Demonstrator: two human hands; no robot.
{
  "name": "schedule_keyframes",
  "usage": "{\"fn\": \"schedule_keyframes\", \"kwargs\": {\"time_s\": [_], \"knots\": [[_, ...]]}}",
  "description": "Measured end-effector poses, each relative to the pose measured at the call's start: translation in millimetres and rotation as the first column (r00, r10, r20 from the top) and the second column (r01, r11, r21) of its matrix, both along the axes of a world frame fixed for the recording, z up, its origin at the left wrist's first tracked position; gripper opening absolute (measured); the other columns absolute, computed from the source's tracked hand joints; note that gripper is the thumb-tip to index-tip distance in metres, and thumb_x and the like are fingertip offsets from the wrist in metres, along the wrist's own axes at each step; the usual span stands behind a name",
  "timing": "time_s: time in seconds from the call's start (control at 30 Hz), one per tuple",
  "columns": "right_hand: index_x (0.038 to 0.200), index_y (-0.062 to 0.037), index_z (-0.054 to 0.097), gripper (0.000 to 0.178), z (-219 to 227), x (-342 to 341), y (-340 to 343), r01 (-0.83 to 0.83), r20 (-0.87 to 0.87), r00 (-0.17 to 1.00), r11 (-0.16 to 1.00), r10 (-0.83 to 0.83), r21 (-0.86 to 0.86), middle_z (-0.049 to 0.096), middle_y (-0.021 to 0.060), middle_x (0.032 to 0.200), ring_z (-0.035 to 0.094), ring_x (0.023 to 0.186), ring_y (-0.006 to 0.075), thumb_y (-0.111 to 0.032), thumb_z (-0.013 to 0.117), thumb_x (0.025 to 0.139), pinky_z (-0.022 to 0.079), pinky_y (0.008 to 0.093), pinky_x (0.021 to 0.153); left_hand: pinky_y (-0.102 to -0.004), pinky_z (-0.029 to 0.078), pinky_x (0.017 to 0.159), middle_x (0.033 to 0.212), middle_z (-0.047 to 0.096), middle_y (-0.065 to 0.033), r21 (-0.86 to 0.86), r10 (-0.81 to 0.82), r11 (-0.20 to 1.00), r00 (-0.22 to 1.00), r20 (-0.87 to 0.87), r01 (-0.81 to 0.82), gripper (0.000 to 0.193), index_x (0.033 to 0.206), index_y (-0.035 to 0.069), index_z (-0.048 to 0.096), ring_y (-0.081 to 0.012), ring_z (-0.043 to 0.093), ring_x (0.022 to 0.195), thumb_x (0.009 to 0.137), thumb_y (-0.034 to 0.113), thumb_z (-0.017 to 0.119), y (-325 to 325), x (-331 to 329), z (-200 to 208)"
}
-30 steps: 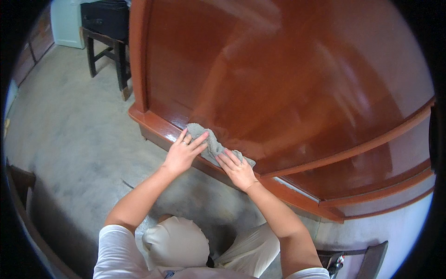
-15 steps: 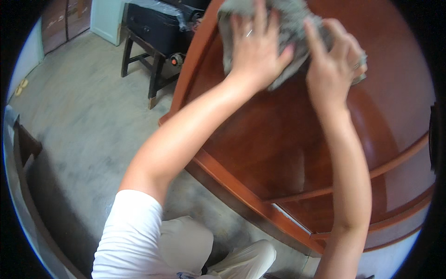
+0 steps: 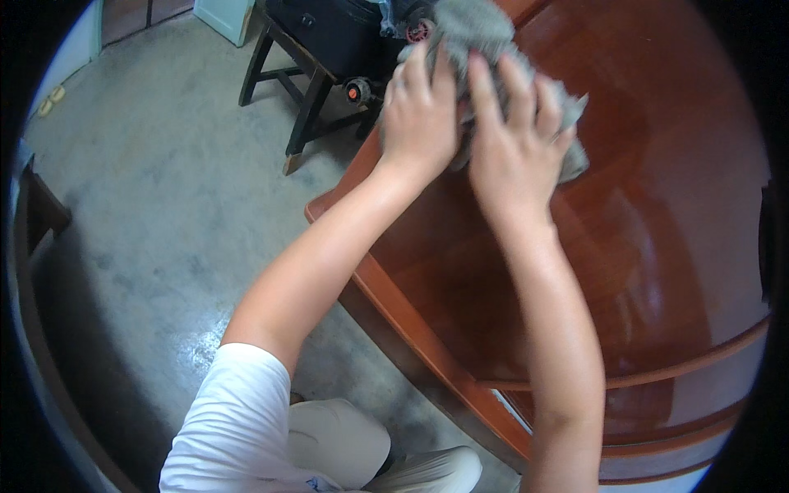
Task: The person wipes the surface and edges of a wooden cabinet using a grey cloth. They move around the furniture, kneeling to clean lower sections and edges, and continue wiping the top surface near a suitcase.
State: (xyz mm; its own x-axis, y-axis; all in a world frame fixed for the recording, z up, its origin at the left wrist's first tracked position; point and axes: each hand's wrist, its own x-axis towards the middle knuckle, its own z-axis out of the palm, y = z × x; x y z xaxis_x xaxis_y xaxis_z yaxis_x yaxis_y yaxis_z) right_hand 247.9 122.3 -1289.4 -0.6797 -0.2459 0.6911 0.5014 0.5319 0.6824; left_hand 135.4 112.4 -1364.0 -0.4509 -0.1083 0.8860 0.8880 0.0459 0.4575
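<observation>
A crumpled grey cloth (image 3: 475,23) lies bunched over the far left edge of a glossy reddish-brown wooden table (image 3: 641,164). My left hand (image 3: 421,123) grips the cloth's left part at that edge, its fingertips partly hidden in the folds. Close beside it, my right hand (image 3: 518,144) presses into the cloth with bent fingers, and some cloth sticks out past its right side. Both forearms reach forward over the tabletop. The hands are slightly blurred.
Left of the table, a dark wooden stool (image 3: 308,99) carries a black case (image 3: 329,33). A small wheel with an orange centre (image 3: 356,91) shows beside it. Pale slippers (image 3: 51,100) lie on the grey concrete floor (image 3: 164,189). Raised strips (image 3: 657,374) cross the table's near right part.
My right hand has moved left, close to my left hand. The cloth is now more bunched and nearer the table's left edge. The view has shifted a little.
</observation>
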Motion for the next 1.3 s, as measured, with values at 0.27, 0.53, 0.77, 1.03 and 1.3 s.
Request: {"fn": "schedule_keyframes", "kwargs": {"time_s": [0.27, 0.53, 0.77, 1.03, 1.3], "knots": [[0.141, -0.0184, 0.046, 0.058, -159.3, 18.5, -5.7, 0.133, 0.307, 0.95, 0.961, -0.053, -0.244, 0.038, 0.0034, 0.148, 0.037, 0.129, 0.0241, -0.024, 0.054, 0.084, 0.034, 0.041, 0.094, -0.0526, 0.038, 0.1, 0.136, 0.038, -0.028, -0.395, -0.088, 0.905, 0.978, 0.191, 0.159, 0.053, 0.121, -0.012, 0.045, -0.0467, 0.043, 0.119, 0.078, 0.013, 0.065, -29.2, 9.8, -175.9], [0.143, -0.0114, 0.043, 0.056, -244.6, 22.3, -26.1, 0.185, 0.399, 0.899, 0.671, 0.179, -0.718, 0.05, 0.0089, 0.136, 0.047, 0.123, 0.0268, -0.012, 0.052, 0.088, 0.033, 0.044, 0.108, -0.0496, 0.035, 0.102, 0.134, 0.044, -0.0247, -0.537, -0.04, 0.813, 0.941, 0.335, 0.226, 0.056, 0.13, -0.012, 0.042, -0.0422, 0.041, 0.123, 0.084, 0.012, 0.059, -67.2, 16.8, -239.7], [0.136, -0.0232, 0.054, 0.07, -257.2, 135.2, -58.0, 0.248, 0.309, 0.94, 0.332, 0.143, -0.91, 0.046, 0.0138, 0.136, 0.044, 0.122, 0.0358, 0.003, 0.063, 0.072, 0.028, 0.0546, 0.11, -0.0476, 0.035, 0.105, 0.134, 0.047, -0.0196, -0.641, -0.206, 0.684, 0.935, 0.29, 0.349, 0.053, 0.121, -0.008, 0.054, -0.0391, 0.041, 0.125, 0.074, 0.013, 0.061, -106.1, 120.3, -266.3], [0.122, -0.024, 0.064, 0.054, -258.5, 295.7, -91.6, 0.422, 0.547, 0.832, 0.532, 0.093, -0.734, 0.044, 0.0083, 0.136, 0.039, 0.126, 0.0414, -0.006, 0.069, 0.071, 0.038, 0.0513, 0.096, -0.0485, 0.033, 0.109, 0.144, 0.036, -0.019, -0.296, -0.681, 0.576, 0.647, 0.344, 0.762, 0.045, 0.123, 0.0, 0.055, -0.0442, 0.036, 0.129, 0.084, 0.022, 0.06, -122.2, 236.2, -325.7], [0.132, -0.0208, 0.057, 0.05, -271.2, 163.1, -65.6, 0.386, 0.581, 0.813, 0.72, 0.03, -0.577, 0.033, 0.0033, 0.154, 0.033, 0.138, 0.0369, -0.011, 0.057, 0.083, 0.043, 0.0433, 0.077, -0.0505, 0.029, 0.107, 0.13, 0.045, -0.0284, 0.155, -0.623, 0.713, 0.516, 0.588, 0.684, 0.04, 0.123, -0.004, 0.05, -0.0464, 0.04, 0.123, 0.091, 0.019, 0.05, -86.7, 176.3, -293.3]]}}
